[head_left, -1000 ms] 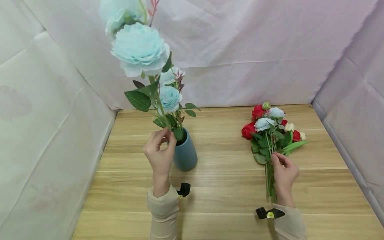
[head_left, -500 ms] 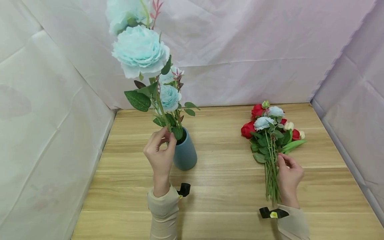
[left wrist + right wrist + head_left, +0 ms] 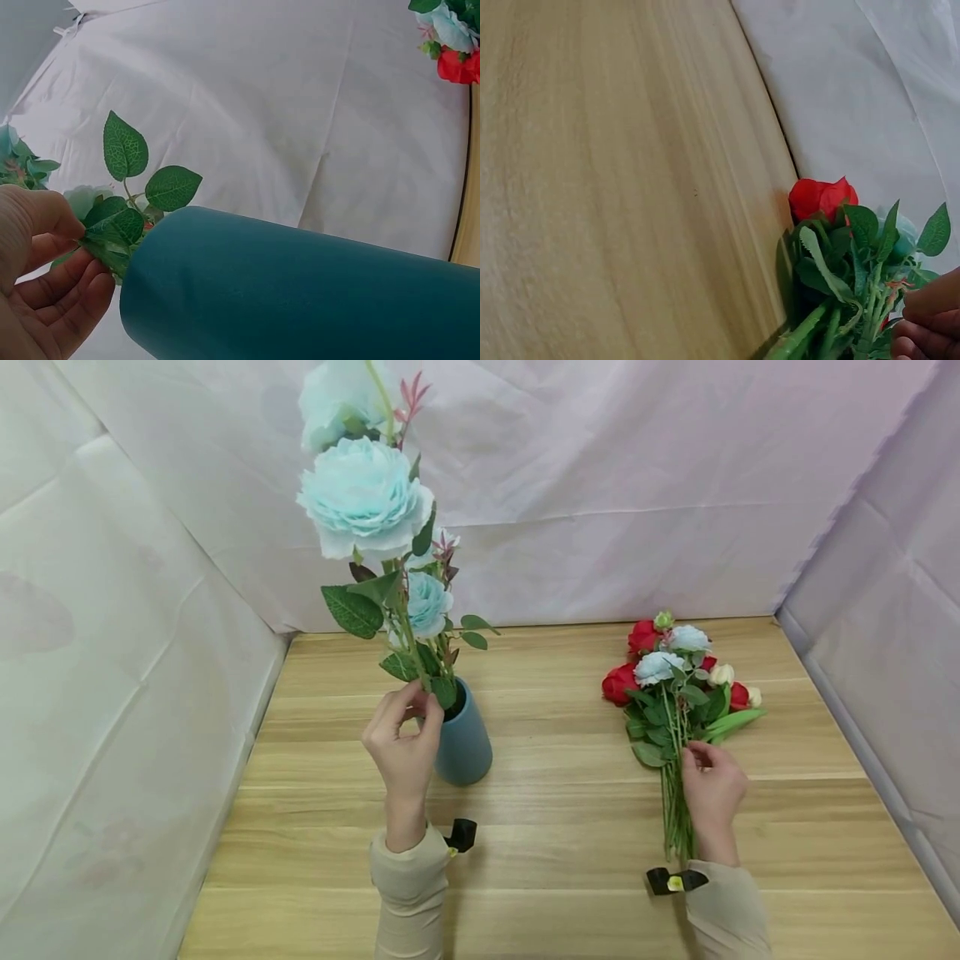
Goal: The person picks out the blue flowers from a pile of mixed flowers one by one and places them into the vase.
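My left hand (image 3: 401, 739) pinches the stem of a tall artificial flower with large pale blue blooms (image 3: 367, 493), just beside the mouth of a blue-grey vase (image 3: 467, 747). Smaller blue flowers (image 3: 426, 603) stand in the vase behind it. In the left wrist view, thumb and fingers close on a leafy green stem (image 3: 109, 251) near the vase rim. My right hand (image 3: 716, 785) is at the bunch of artificial flowers lying on the right, thumb and forefinger pinching at its green stems (image 3: 677, 802). Its fingers (image 3: 930, 315) are partly cut off in the right wrist view.
The lying bunch has red flowers (image 3: 621, 683), pale blue flowers (image 3: 660, 668) and white tulip-like buds (image 3: 722, 675). A wooden table (image 3: 555, 835) carries everything. White cloth (image 3: 600, 485) hangs behind and along both sides.
The tall flower's blooms have swung right and slightly down as my left hand shifted a little. My right hand moved right, spreading the stems, then came back left.
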`<state>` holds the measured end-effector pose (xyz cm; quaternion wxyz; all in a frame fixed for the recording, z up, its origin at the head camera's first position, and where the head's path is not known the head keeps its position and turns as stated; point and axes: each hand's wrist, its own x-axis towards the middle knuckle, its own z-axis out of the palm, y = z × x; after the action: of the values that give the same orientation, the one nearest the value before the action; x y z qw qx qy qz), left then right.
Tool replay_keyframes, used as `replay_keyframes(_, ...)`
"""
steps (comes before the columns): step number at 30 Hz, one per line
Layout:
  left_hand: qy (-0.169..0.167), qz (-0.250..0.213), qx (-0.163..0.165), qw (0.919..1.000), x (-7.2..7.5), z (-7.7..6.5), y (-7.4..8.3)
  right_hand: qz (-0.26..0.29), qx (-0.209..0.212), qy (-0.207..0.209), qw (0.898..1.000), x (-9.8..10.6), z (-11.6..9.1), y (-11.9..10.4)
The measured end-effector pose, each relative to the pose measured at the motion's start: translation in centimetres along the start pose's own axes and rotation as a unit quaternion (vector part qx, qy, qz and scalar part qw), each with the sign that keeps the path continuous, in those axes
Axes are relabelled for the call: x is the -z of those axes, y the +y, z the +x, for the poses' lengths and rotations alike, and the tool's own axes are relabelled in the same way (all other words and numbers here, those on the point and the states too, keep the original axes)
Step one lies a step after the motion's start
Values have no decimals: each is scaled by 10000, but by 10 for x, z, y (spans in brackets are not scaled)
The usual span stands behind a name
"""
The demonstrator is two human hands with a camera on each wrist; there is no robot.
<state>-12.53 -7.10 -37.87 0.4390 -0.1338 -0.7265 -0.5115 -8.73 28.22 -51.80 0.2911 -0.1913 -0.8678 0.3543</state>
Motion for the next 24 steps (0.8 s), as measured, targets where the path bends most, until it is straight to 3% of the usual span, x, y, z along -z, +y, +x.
replay_keyframes(8, 6, 56, -26, 10000, 1, -1, -2, -476, 159, -404, 9979, -6, -2, 3)
replay_keyframes(24, -21, 394, -59, 9992, 1, -2, -2, -889, 438, -321, 9946, -12, 0, 7)
